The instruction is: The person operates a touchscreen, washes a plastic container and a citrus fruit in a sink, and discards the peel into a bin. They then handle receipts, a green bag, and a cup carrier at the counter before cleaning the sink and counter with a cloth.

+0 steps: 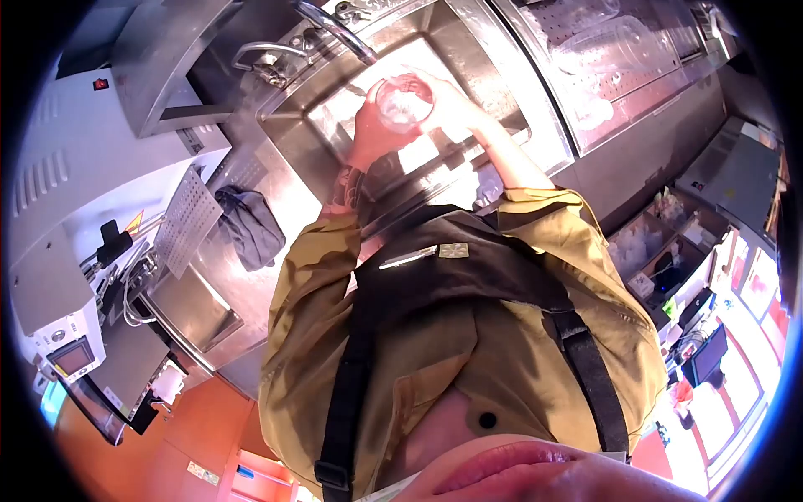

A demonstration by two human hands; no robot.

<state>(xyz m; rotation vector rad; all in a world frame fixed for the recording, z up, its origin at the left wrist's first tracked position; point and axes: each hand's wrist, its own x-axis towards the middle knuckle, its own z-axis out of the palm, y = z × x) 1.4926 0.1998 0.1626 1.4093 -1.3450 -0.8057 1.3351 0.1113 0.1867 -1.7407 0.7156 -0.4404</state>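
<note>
Both hands are over the metal sink (pixel 288 138), one on each side of a clear round container (pixel 405 102) with its open mouth facing up. My left hand (pixel 373 130) curls around its left side, and my right hand (pixel 446 102) closes on its right side. Something whitish and translucent shows inside, blurred by glare. The curved faucet spout (pixel 339 32) ends just above and to the left of the container. Bright light washes out the sink floor and part of the fingers.
A dark grey cloth (pixel 251 226) lies on the steel counter to the left, near a white machine (pixel 100 151). On the right, clear containers (pixel 611 50) rest on a perforated drain surface. Farther right are bins (pixel 648 243) with supplies.
</note>
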